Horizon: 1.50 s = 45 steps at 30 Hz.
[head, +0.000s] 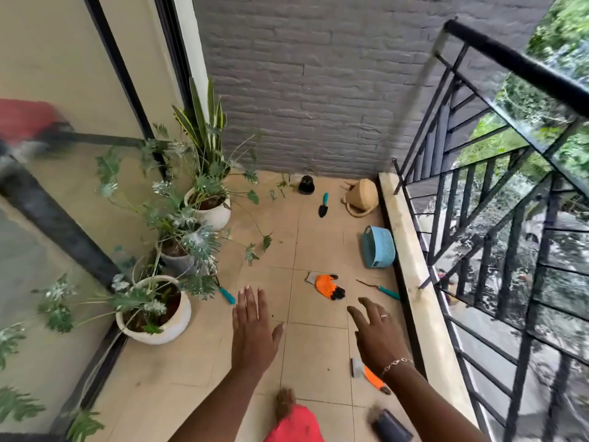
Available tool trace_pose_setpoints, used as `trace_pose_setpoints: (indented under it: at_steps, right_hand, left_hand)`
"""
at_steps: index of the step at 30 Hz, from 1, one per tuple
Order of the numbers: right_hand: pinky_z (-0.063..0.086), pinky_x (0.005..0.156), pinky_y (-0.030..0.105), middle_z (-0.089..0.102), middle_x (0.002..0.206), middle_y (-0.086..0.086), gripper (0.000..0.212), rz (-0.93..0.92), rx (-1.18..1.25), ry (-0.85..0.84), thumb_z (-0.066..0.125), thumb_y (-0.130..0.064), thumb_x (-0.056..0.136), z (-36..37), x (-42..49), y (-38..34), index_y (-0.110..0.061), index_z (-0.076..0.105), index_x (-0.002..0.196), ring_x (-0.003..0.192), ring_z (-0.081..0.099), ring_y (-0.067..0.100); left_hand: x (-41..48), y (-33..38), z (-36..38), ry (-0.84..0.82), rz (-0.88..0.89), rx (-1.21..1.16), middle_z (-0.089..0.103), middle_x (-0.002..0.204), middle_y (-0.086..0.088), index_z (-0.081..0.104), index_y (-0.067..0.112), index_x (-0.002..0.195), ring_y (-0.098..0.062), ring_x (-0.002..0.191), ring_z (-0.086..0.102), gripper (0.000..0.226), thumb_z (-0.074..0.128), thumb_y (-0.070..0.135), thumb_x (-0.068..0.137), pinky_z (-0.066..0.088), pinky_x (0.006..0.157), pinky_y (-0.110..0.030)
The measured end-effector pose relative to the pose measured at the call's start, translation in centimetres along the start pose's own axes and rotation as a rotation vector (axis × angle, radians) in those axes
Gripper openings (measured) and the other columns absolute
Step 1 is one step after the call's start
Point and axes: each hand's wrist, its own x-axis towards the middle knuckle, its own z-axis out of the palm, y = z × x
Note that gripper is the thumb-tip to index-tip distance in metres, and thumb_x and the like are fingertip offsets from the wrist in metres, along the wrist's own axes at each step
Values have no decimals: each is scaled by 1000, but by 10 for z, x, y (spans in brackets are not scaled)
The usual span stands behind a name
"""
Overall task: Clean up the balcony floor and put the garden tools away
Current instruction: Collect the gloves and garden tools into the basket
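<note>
Balcony floor (315, 349) is strewn with tools, none touched by either grip. The left grip (253, 333) is held out flat, fingers straight and close together, holding nothing. The right grip (379, 336) is spread with fingers apart, also empty. Just ahead of the right grip, toward the left one, lies an orange glove (328, 286), and ahead to its right lies a teal-handled weeder (382, 290). Below the right wrist lies an orange-handled tool (371, 376). Just left of the left grip's fingertips a teal handle (227, 295) pokes out beside a white pot (165, 330). Well ahead of both grips are a blue basket (379, 248) tipped on its side, a trowel (323, 205), a tan watering can (361, 196) and a small black pot (306, 185).
</note>
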Motion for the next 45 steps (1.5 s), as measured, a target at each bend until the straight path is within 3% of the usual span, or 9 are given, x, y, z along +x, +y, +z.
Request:
trace_pose_setpoints:
  at_steps: [4, 7, 9, 11, 17, 20, 22, 31, 45]
  right_hand:
    - [56, 65, 39, 64, 106, 16, 70, 2, -37, 32, 87, -8, 33, 11, 68, 22, -15, 67, 100, 85, 66, 34]
    - [55, 61, 38, 66, 104, 14, 67, 8, -85, 15, 88, -11, 31, 15, 134, 39, -17, 70, 95, 83, 66, 33]
    - [56, 60, 38, 66, 103, 13, 68, 27, -110, -8, 90, -15, 30, 13, 180, 46, -18, 70, 95, 83, 67, 31]
    - [56, 59, 38, 67, 100, 12, 71, 23, -111, -32, 92, -20, 25, 9, 228, 54, -19, 71, 92, 80, 68, 30]
    - [53, 54, 35, 66, 90, 7, 68, 41, -53, -42, 90, -23, 20, 12, 360, 66, -19, 70, 85, 73, 66, 27]
    - [52, 53, 34, 65, 87, 4, 59, 47, -30, -26, 87, -17, 25, 22, 404, 73, -21, 69, 81, 70, 64, 25]
    - [51, 52, 35, 65, 85, 4, 57, 46, -36, -22, 86, -17, 24, 31, 434, 85, -21, 69, 79, 68, 63, 25]
    - [52, 54, 37, 64, 83, 5, 50, 65, -90, -41, 83, -14, 28, 56, 597, 190, -19, 69, 76, 66, 63, 25]
    - [51, 51, 34, 65, 77, 6, 38, 153, -117, -24, 84, -13, 33, 52, 811, 329, -20, 70, 67, 64, 64, 26]
  left_hand:
    - [67, -2, 17, -66, -2, -34, 52, 130, -30, 35, 1, 134, -39, 125, 33, 83, 68, 43, 71, 50, 86, -55]
    - [133, -9, 19, -104, -8, -3, 46, 136, -31, 37, -1, 138, -43, 129, 40, 93, 80, 42, 66, 45, 94, -53]
    - [176, -12, 6, -203, -16, 10, 17, 153, -27, 16, 1, 149, -40, 143, 16, 90, 61, 46, 85, 24, 113, -47]
    - [222, -20, -1, -203, -26, -1, -2, 157, -21, 1, 6, 150, -35, 145, -4, 81, 43, 48, 95, 6, 117, -42]
    - [362, -33, -21, -197, 39, 25, 41, 139, -32, 44, -7, 134, -49, 125, 44, 80, 41, 53, 82, 43, 96, -51]
    - [420, -9, -36, -270, 35, -48, 3, 156, -24, 7, 2, 150, -37, 145, 4, 85, 23, 57, 87, 13, 116, -40]
    - [465, 3, -31, -222, 56, -94, -8, 158, -17, -5, 7, 150, -30, 146, -8, 82, 26, 57, 93, 3, 117, -35]
    - [669, 85, -21, -332, 123, -110, -13, 158, -11, -7, 14, 151, -25, 146, -10, 78, 37, 50, 97, 3, 117, -32]
    - [933, 158, -14, -439, 219, 38, -7, 159, -9, 4, 16, 152, -23, 146, -5, 72, 40, 45, 97, 20, 116, -39]
